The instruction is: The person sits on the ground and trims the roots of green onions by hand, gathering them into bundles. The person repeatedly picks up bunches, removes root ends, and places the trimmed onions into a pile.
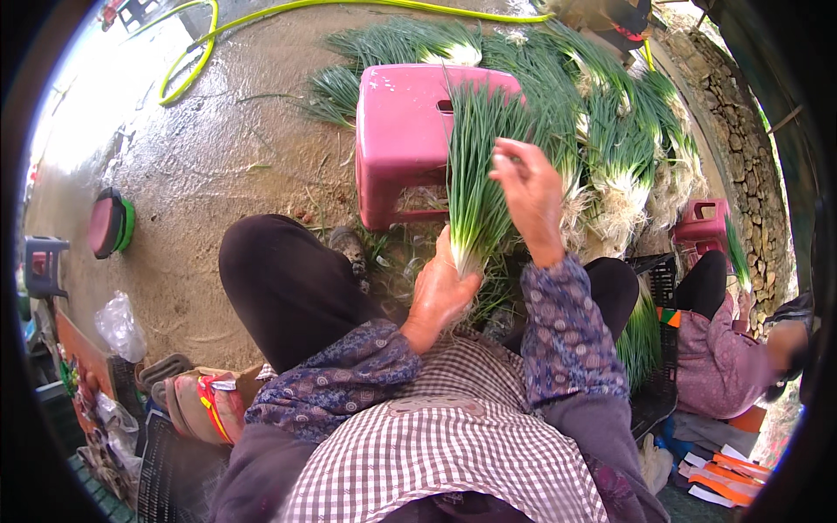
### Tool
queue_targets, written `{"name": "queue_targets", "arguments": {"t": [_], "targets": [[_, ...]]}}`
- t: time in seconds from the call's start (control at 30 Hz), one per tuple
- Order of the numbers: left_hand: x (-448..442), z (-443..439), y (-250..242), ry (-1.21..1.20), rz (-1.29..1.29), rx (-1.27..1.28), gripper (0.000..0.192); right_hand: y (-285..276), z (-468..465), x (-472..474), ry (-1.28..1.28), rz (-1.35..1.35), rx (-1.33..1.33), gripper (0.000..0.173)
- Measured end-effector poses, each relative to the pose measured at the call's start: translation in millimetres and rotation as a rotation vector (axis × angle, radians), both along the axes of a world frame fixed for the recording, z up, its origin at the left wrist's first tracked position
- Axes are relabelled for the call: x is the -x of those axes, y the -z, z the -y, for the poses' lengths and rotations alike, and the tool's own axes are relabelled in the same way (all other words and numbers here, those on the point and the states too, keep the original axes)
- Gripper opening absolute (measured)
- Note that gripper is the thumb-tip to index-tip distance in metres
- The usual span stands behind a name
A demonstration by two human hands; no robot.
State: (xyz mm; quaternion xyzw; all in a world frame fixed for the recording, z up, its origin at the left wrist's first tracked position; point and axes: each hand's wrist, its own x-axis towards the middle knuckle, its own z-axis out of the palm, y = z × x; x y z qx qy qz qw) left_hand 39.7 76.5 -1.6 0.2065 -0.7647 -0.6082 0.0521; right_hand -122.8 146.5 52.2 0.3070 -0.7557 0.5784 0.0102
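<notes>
My left hand [441,291] grips a bunch of green onions [482,176] around the white root end, and the long green leaves fan upward over a pink plastic stool [405,118]. My right hand [533,196] hovers just right of the leaves. Its fingers are bent and somewhat apart, with nothing visible between them. Whether the fingertips touch a leaf is hard to make out. Beyond the stool, several more bunches of green onions [618,157] lie on the wet ground with their pale roots exposed.
A black plastic crate [664,366] holding green onions [641,346] stands at my right. Past it sits another person [716,359] near a small pink stool [703,222]. A yellow hose [366,5] crosses the floor ahead. A clear plastic bag [121,327] lies left.
</notes>
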Motion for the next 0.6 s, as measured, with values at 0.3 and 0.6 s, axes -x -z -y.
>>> {"name": "queue_targets", "arguments": {"t": [0.3,0.6], "targets": [[-1,2,0,0.003,-0.029,0.030,0.083,12,55,54,0.023,-0.011,-0.451,0.028],[0,2,-10,-0.033,0.015,-0.013,0.085,6,23,33,0.003,0.795,0.275,0.012]]}}
